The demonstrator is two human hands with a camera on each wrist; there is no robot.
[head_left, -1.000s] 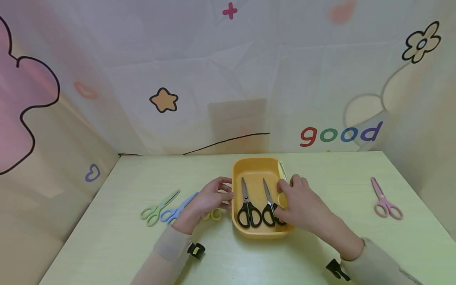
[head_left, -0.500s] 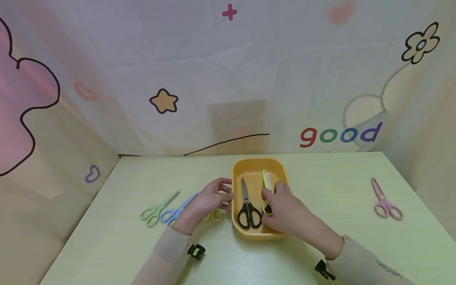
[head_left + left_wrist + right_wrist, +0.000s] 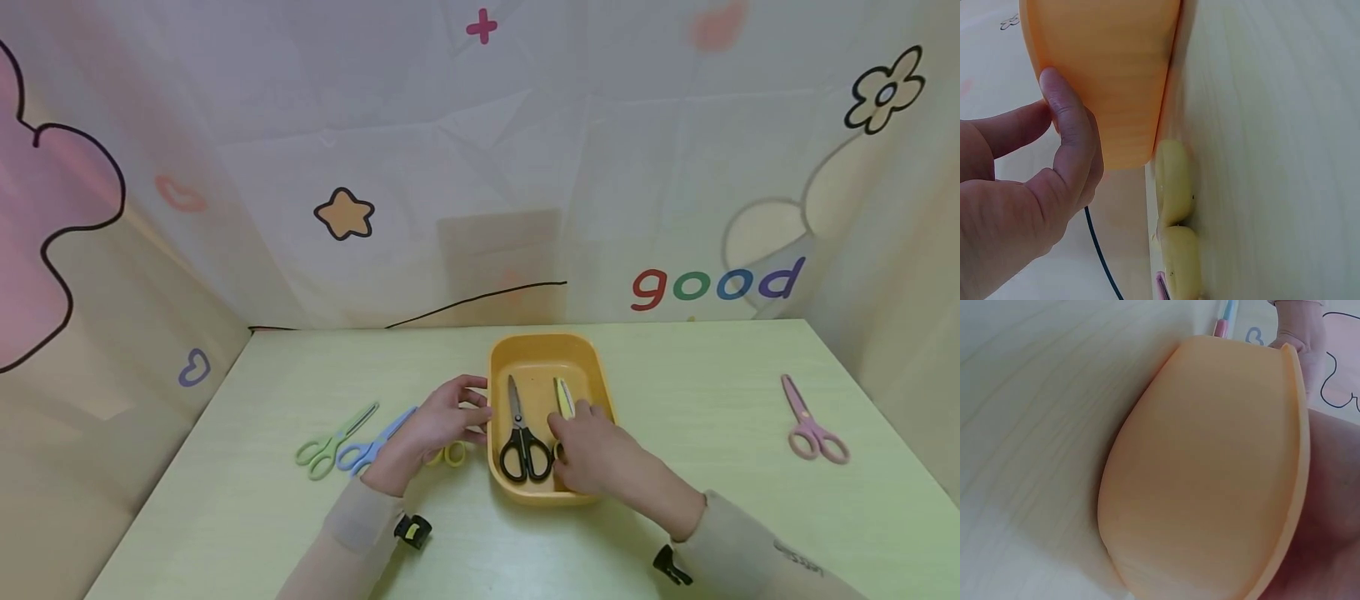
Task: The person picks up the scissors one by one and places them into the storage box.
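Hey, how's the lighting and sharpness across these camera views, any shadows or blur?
Head view: evenly lit, with a soft shadow on the table around the near side of the tray; left wrist view: scene turned sideways, wood grain faint; right wrist view: darker band along the tray's base, and the right hand dim and soft.

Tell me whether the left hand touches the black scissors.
Apart: in the head view, the tray wall stands between the left hand and the black scissors.

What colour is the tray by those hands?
Yellow-orange; the tray shows best in the head view.
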